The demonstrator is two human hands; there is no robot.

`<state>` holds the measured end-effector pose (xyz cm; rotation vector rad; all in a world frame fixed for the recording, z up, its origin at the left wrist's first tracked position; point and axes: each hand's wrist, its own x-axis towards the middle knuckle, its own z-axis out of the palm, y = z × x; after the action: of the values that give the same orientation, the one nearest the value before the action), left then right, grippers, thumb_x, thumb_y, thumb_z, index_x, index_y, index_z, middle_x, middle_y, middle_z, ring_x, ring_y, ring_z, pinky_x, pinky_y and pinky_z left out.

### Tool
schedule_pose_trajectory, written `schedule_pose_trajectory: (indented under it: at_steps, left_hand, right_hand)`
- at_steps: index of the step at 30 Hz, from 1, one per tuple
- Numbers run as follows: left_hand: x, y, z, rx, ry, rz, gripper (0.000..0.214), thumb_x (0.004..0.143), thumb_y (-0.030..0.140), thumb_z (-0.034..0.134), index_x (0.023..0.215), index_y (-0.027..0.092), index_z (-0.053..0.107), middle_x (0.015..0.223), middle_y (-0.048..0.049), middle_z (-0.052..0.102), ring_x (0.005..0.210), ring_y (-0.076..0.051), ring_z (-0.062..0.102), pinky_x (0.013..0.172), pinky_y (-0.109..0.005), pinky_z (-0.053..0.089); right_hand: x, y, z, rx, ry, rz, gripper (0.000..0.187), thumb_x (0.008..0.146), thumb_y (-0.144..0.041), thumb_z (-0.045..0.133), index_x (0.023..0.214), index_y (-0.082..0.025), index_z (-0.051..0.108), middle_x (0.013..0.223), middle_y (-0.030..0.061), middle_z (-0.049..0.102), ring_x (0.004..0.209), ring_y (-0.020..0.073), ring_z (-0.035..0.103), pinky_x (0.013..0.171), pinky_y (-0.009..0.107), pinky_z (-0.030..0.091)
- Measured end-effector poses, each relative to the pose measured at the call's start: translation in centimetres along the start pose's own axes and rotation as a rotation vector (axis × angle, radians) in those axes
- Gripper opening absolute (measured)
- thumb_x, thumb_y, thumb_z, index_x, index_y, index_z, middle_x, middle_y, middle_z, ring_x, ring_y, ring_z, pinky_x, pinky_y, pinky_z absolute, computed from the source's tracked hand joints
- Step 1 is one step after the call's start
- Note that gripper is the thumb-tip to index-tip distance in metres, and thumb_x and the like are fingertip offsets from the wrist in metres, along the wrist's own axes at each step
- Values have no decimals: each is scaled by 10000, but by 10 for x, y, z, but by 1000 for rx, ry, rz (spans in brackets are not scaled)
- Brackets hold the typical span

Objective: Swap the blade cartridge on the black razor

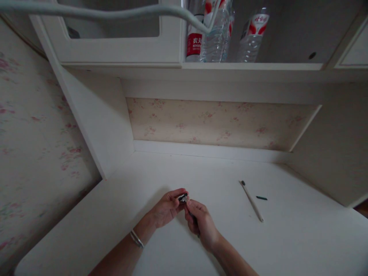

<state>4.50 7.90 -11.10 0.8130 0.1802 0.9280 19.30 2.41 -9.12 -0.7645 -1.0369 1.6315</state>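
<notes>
Both hands meet over the white desk (287,237) near its front. My left hand (166,209) pinches a small dark and silvery part (183,198) between thumb and fingertips. My right hand (201,222) is closed around a thin dark pen-like body (192,215) whose tip meets that small part. A silver bracelet (136,239) sits on my left wrist. To the right on the desk lie a thin white pen refill (252,201) and a short dark green piece (261,198), both apart from the hands.
A white hutch shelf (253,66) above holds several plastic water bottles (214,34). A grey cable (100,14) runs across the top. Flowered wallpaper (34,134) covers the left wall and the back panel.
</notes>
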Motion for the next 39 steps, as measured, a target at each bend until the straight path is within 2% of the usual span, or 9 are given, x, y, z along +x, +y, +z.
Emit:
schedule_pose_trajectory:
  at_steps: [5, 11, 22, 31, 39]
  left_hand:
    - [-1, 0, 1, -11, 7, -1, 440, 695, 241, 824, 1092, 162, 649, 1063, -88, 636, 985, -171, 572, 880, -254, 425]
    - [-2, 2, 2, -3, -8, -13, 457, 705, 249, 817, 1115, 157, 635, 1066, -93, 633, 984, -175, 577, 868, -259, 429]
    - [-1, 1, 0, 11, -8, -24, 500, 708, 250, 816, 1154, 150, 612, 1168, -110, 598, 1046, -183, 555, 902, -266, 419]
    - [-2, 3, 5, -6, 21, -25, 473, 685, 243, 831, 1111, 172, 640, 1111, -96, 623, 1017, -179, 563, 878, -263, 421]
    - [-1, 1, 2, 35, 23, -3, 490, 660, 251, 848, 1102, 186, 645, 1054, -80, 629, 976, -169, 566, 871, -260, 408]
  right_hand:
    - [-1, 3, 2, -55, 27, -60, 579, 796, -677, 672, 630, -167, 453, 488, -59, 355, 346, 62, 193, 313, 156, 108]
    - [-1, 2, 1, 26, -17, 33, 572, 758, -679, 700, 645, -174, 454, 499, -64, 349, 330, 61, 186, 293, 165, 105]
    - [-1, 2, -1, 13, -29, 8, 564, 790, -664, 687, 644, -169, 459, 484, -68, 346, 332, 61, 187, 298, 164, 107]
    - [-1, 0, 2, -23, 11, -7, 594, 770, -694, 686, 622, -175, 437, 483, -65, 344, 334, 60, 185, 303, 165, 91]
    - [0, 1, 2, -100, 3, -32, 601, 794, -718, 641, 626, -176, 444, 479, -61, 340, 342, 69, 193, 308, 166, 100]
